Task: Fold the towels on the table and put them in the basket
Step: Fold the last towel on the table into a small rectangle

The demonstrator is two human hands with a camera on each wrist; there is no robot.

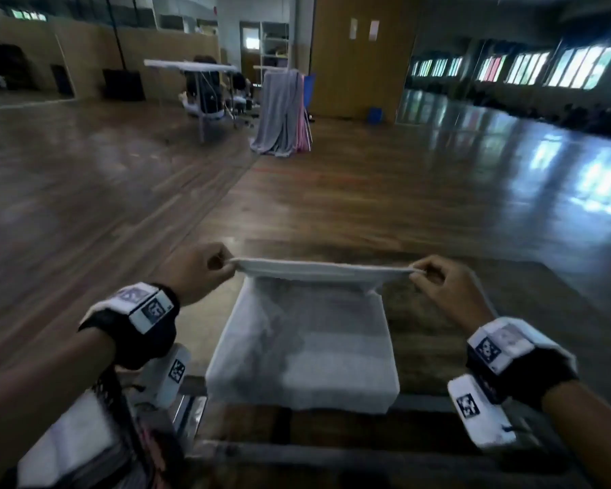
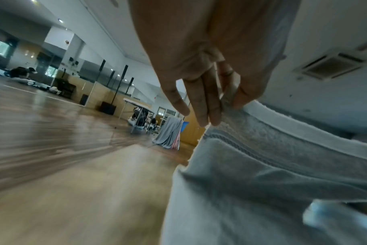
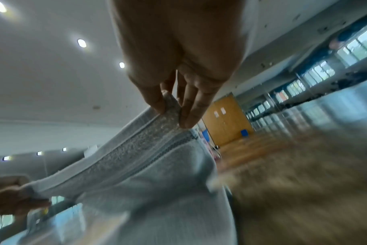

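Observation:
A light grey towel hangs stretched between both hands above a dark wooden table; its lower part sags toward the table's near edge. My left hand pinches the towel's upper left corner, and in the left wrist view the left hand pinches the hem while the towel drops below. My right hand pinches the upper right corner. In the right wrist view the right hand holds the towel by its hem. No basket is clearly in view.
A white cloth lies low at the left beside a dark patterned strap. Across the wooden floor stand a white table and a rack draped with a grey cloth. Windows line the right wall.

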